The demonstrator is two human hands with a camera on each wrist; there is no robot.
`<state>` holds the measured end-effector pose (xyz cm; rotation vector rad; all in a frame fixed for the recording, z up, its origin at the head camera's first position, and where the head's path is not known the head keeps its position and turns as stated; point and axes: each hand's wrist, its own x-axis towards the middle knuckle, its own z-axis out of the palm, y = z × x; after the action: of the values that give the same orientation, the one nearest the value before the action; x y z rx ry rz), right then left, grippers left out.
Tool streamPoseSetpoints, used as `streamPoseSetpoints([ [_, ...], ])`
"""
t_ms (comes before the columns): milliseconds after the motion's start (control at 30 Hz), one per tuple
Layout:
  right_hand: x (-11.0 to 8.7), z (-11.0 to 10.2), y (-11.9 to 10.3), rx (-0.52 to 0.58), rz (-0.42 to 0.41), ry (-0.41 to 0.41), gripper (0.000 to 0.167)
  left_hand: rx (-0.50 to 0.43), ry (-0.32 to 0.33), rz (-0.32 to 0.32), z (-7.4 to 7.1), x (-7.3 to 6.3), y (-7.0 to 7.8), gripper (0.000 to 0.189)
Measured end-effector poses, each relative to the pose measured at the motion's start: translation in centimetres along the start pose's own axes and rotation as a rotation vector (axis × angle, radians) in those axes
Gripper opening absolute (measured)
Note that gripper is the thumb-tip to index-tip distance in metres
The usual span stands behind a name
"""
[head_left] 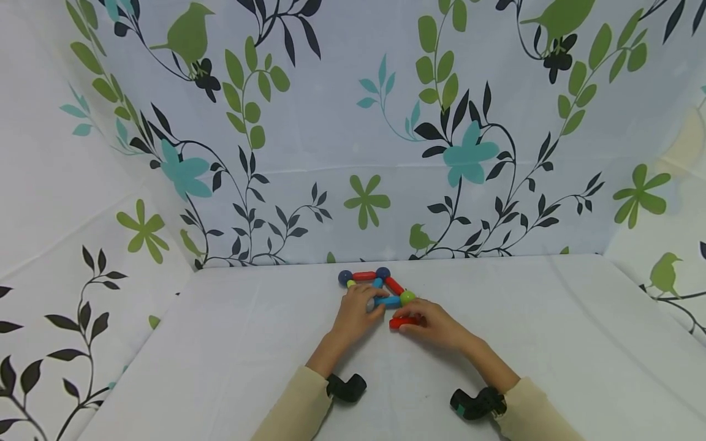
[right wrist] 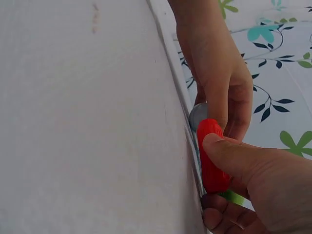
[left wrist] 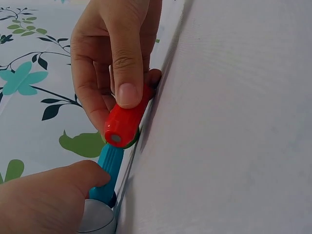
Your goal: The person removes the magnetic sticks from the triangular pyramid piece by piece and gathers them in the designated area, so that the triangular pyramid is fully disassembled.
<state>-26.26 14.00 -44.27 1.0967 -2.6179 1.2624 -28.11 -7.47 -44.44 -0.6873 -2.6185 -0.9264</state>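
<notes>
Within my pinching right hand [head_left: 438, 324], bright red rod [left wrist: 126, 119], left hand [head_left: 355, 313] gripping blue rod [head_left: 391, 302], white table [head_left: 242, 343] below, leafy backdrop [head_left: 336, 104] beyond

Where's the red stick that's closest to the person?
In the head view, right of centre, the red stick is held by the right hand, just nearer the person than the green ball.

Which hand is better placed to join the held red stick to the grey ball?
Probably the right hand: it pinches the red stick, close to the grey ball. The left hand seems occupied, holding the blue stick beside that ball.
</notes>
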Motion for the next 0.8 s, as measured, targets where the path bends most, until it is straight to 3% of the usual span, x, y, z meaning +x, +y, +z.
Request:
streamPoseSetpoints([
  [500,0.10,0.73,-0.49,-0.009,-0.009,0.022,0.022,-0.028,-0.008,-0.009,-0.21,-0.10,0.33,0.019],
  [800,0.23,0.36,-0.66,0.007,0.003,0.165,0.015,-0.008,-0.006,0.014,-0.23,-0.19,0.51,0.022],
])
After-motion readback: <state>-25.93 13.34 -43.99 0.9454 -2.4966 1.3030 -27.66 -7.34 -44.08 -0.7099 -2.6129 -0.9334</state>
